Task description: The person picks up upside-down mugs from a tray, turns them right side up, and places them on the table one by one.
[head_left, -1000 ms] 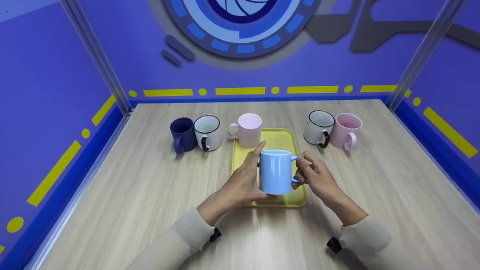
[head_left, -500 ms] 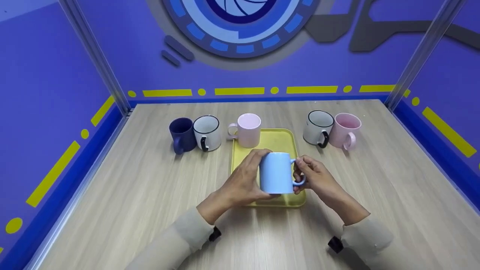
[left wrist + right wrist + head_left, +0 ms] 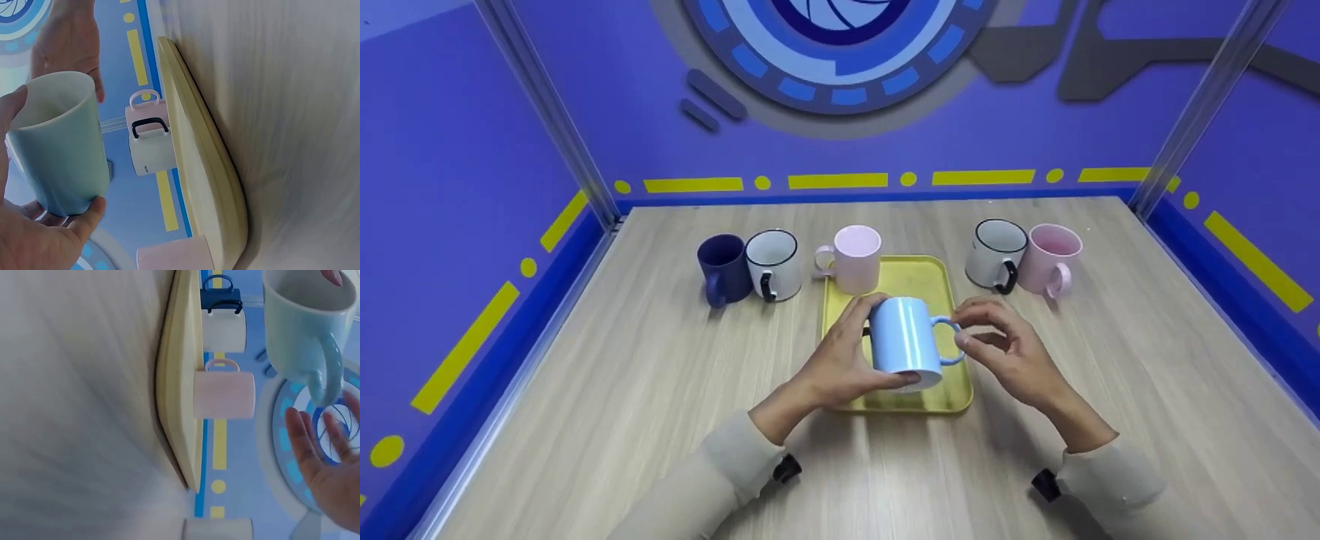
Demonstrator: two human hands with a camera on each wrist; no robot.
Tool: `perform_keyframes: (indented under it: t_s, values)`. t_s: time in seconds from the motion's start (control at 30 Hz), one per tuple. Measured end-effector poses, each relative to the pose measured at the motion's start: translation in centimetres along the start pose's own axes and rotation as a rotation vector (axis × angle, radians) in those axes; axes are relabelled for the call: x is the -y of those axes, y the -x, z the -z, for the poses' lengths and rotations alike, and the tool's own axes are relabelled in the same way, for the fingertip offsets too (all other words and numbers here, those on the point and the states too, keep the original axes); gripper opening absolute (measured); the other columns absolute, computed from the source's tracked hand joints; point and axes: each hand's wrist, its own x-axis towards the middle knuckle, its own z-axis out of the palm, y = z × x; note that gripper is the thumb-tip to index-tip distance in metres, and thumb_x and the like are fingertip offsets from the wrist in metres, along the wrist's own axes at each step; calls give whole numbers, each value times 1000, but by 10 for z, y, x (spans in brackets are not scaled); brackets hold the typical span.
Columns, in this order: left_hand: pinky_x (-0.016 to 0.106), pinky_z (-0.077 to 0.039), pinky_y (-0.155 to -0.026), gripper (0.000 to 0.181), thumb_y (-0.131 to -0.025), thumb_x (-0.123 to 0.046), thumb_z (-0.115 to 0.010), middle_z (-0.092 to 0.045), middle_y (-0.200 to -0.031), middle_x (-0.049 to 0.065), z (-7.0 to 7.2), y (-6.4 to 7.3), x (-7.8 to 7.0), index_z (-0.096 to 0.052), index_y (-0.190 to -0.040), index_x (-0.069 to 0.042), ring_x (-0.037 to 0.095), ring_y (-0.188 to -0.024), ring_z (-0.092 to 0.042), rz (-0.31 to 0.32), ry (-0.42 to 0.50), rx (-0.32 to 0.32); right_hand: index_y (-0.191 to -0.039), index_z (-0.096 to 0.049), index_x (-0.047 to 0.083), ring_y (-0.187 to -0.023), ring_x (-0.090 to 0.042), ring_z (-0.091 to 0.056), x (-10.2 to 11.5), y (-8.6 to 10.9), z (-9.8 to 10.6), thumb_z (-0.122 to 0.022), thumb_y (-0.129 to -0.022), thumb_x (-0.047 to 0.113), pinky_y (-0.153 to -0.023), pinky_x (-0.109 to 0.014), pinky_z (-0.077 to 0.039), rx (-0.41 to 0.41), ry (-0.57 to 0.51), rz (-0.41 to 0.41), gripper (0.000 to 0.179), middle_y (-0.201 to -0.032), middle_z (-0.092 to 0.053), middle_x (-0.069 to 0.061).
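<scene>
A light blue mug [image 3: 904, 337] is held above the yellow tray [image 3: 919, 279], tilted so that part of its base faces the head camera. My left hand [image 3: 836, 364] grips its body from the left, with the thumb by the base and the fingers at the upper side. In the left wrist view the mug's mouth [image 3: 50, 101] looks hollow. On the right, the handle [image 3: 329, 374] sticks out toward my right hand [image 3: 1016, 356]. The right wrist view shows that hand's fingers spread and apart from the handle. A pale pink mug [image 3: 858, 262] stands on the tray's far left corner.
A navy mug [image 3: 724, 270] and a white mug [image 3: 775, 266] with a black handle stand at the back left. Another white, black-handled mug [image 3: 995, 255] and a pink mug [image 3: 1051, 261] stand at the back right. Blue-purple panels [image 3: 607, 90] enclose the wooden table [image 3: 607, 360].
The blue mug has turned and tipped in my left hand, so its base shows. My right hand has let go of the handle and drawn slightly to the right.
</scene>
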Motion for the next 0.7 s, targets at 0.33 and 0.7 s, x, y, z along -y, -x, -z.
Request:
perform_keyframes:
  t_s: [0.33,0.7]
  values:
    - [46,-48,-113,102,-77,-39,-91,-45,-152,8,2,1,-1,-34,-155,-10,23,-137,-49,144,115,41,-108,-71,27,-130,-20,-57,-4,3,5,-76,-93,14,-115,-30,-40,234,257,134,21,-127,-66,2]
    - [47,-51,-105,99,-78,-57,-85,-49,-149,3,5,2,-4,-36,-155,-20,26,-131,-53,279,189,108,-104,-71,25,-122,-24,-65,-10,4,0,-73,-96,9,-113,-23,-43,273,236,224,17,-113,-68,4]
